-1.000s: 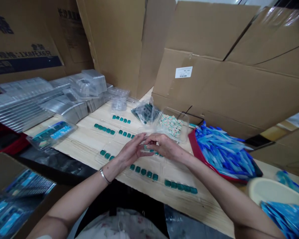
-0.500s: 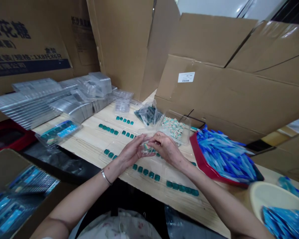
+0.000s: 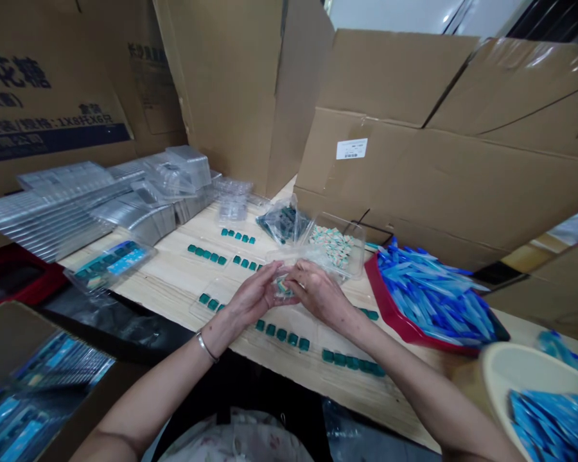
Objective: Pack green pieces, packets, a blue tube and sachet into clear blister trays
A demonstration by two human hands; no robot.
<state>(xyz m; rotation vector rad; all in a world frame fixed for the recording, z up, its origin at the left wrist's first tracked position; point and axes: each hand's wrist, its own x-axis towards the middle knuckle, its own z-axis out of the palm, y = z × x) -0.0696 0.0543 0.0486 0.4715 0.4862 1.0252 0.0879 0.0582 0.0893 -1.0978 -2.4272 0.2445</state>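
My left hand (image 3: 251, 299) and my right hand (image 3: 318, 294) meet over the middle of a pale wooden table (image 3: 164, 276). Between their fingertips is a small clear plastic piece (image 3: 283, 287) with a teal and pale content. Rows of teal square blocks (image 3: 282, 334) sit in flat clear blister trays (image 3: 289, 321) just below my hands, and more rows lie beyond them. A clear lidded box of pale small pieces (image 3: 334, 245) stands just past my right fingers.
A knotted plastic bag of dark teal items (image 3: 282, 221) stands by the box. A red tray of blue pieces (image 3: 390, 301) lies right, and a cream bowl (image 3: 501, 378) lies nearer. Stacked clear trays (image 3: 91, 202) fill the left. Cardboard sheets (image 3: 390, 173) wall the back.
My hands stay together around the small piece, with only slight shifts of the fingers. The whole view has shifted a little as my head moved.
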